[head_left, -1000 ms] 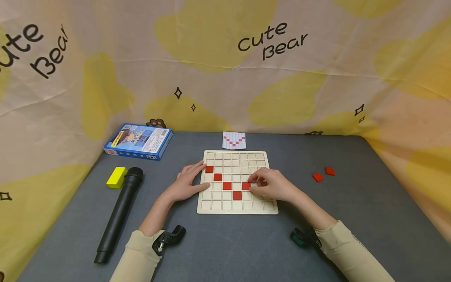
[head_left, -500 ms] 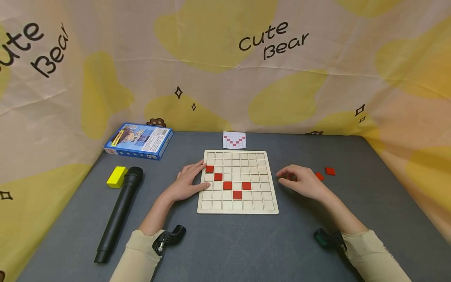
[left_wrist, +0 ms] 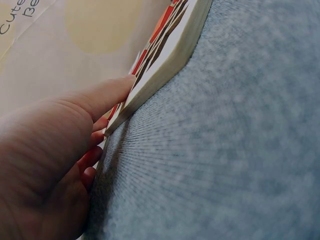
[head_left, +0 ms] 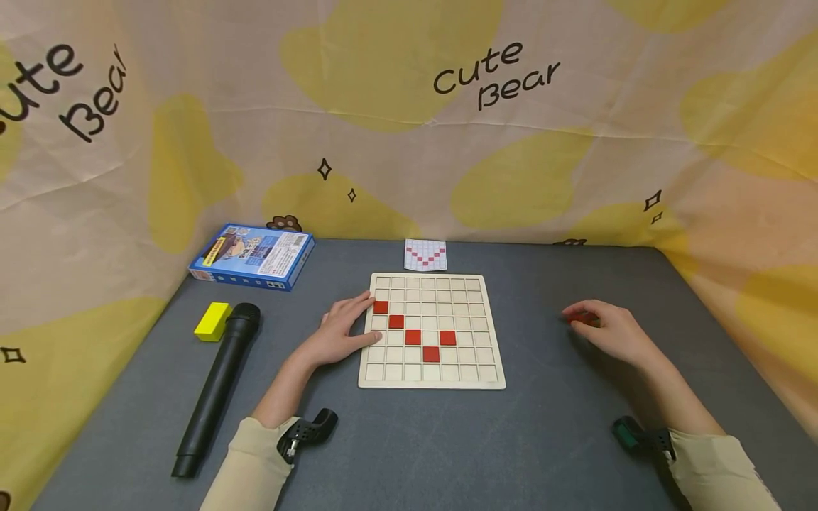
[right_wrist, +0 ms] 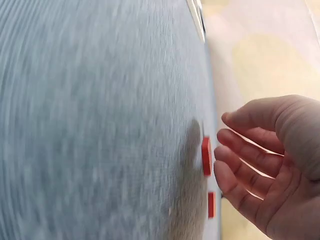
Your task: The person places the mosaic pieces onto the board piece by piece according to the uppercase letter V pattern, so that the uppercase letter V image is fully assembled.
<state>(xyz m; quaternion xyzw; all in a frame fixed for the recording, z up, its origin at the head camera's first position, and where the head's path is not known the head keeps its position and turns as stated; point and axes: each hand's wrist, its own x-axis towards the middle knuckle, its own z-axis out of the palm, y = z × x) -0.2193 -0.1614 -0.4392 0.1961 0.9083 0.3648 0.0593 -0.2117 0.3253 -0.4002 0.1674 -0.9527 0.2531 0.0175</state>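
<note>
In the head view, a pale square grid board [head_left: 390, 371] lies on the grey table. Several red square tiles sit in its cells, one of them a red tile [head_left: 431, 354] lowest in a slanting V. My left hand [head_left: 339, 330] rests on the board's left edge, its thumb and fingers extended over the rim. Off to the right, my right hand [head_left: 610, 333] hovers with loosely bent fingers and holds nothing. Below its fingertips in the right wrist view lie a nearer red tile [right_wrist: 206, 156] and a second red tile [right_wrist: 211, 204]; the hand mostly covers them in the head view.
Behind the board lies a small pattern card [head_left: 425, 255] with a pink V on a grid. On the left are a blue box [head_left: 252, 255], a yellow block [head_left: 212, 322] and a black microphone [head_left: 216, 390]. A patterned cloth [head_left: 409, 142] hangs around the table.
My right hand has let go of the red tile at the V's right side and moved rightward, off the board to the two loose tiles. The left hand has stayed put.
</note>
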